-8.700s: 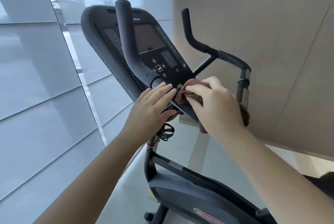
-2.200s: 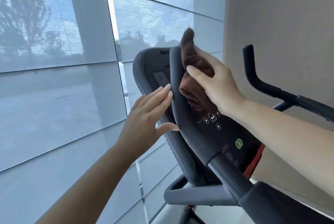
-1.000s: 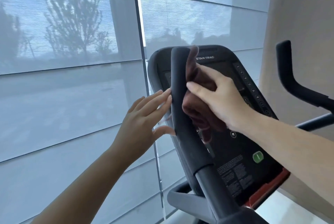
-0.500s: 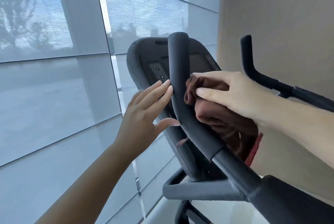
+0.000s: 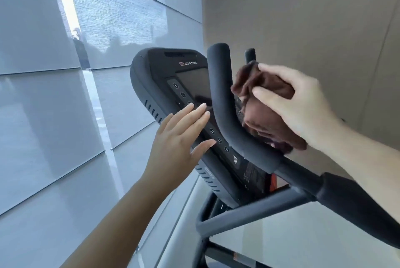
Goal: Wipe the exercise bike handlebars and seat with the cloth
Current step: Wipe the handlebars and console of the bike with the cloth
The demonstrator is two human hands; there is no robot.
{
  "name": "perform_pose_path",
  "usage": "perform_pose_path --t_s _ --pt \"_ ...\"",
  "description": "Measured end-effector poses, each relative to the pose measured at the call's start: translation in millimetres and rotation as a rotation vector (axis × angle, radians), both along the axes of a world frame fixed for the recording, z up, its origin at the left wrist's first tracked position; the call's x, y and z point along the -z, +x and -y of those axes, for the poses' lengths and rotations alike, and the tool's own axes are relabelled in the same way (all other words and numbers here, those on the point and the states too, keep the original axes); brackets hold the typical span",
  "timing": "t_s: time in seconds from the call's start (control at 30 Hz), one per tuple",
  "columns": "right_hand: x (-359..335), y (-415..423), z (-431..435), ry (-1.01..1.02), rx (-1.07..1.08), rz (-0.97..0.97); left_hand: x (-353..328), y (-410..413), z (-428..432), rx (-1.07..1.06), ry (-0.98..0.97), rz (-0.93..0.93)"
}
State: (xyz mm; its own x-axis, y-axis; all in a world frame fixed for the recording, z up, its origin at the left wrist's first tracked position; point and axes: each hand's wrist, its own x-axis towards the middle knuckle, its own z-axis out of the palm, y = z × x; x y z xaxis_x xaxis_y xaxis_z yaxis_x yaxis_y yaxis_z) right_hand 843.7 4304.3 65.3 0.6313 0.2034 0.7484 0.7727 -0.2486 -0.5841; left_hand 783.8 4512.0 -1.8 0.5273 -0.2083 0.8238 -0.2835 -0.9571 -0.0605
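Shaded window panels (image 5: pixel 65 116) are filling nine o'clock, and a beige wall (image 5: pixel 303 18) is rising at two. One Star Trac console (image 5: pixel 155 72) is showing, with the near handlebar horn (image 5: pixel 223 103) and the far handlebar horn (image 5: pixel 250 54). The right hand (image 5: pixel 303 107) is clutching one brown cloth (image 5: pixel 259 116) at three o'clock, just beside the near handlebar horn. The left hand (image 5: pixel 179 137) is hovering flat-fingered before the console, holding nothing.

The left hand (image 5: pixel 179 137) is raised with its back to the camera, fingers straight and close together, thumb spread out to the side. Whether the fingertips touch anything is hard to tell. Its bare forearm rises from the lower left. The right hand (image 5: pixel 296 105) reaches in from the right edge, fingers and thumb curled around a bunched brown cloth (image 5: pixel 264 114).
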Motion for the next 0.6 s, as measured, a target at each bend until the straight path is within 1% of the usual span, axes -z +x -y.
perform_pose_path --t_s 0.07,0.1,0.17,0.23,0.3,0.37,0.43,0.47,0.57,0.6 --pt "-16 0 -36 0.107 0.111 0.128 -1 -4 -9 0.006 -0.018 0.026" --pt "-21 0 -53 0.129 0.144 0.171 -2 -7 -14 0.008 -0.028 0.038" --pt "-20 -2 -78 0.098 0.243 0.262 -2 -11 -24 0.017 -0.041 0.054" --pt "-7 -5 -84 0.050 0.332 0.349 -1 -14 -31 0.029 -0.044 0.067" --pt "13 -12 -77 -0.016 0.367 0.349 3 -16 -34 0.036 -0.056 0.073" --pt "36 -23 -66 -0.155 0.412 0.320 6 -18 -35 0.043 -0.074 0.067" --pt "46 -30 -57 -0.240 0.417 0.271 11 -20 -34 0.050 -0.071 0.054" --pt "42 -31 -55 -0.216 0.393 0.247 14 -20 -35 0.049 -0.059 0.046" --pt "10 -21 -65 0.034 0.352 0.240 22 -21 -39 0.031 -0.034 0.035" --pt "-4 -17 -73 0.088 0.354 0.250 24 -20 -40 0.030 -0.031 0.035"
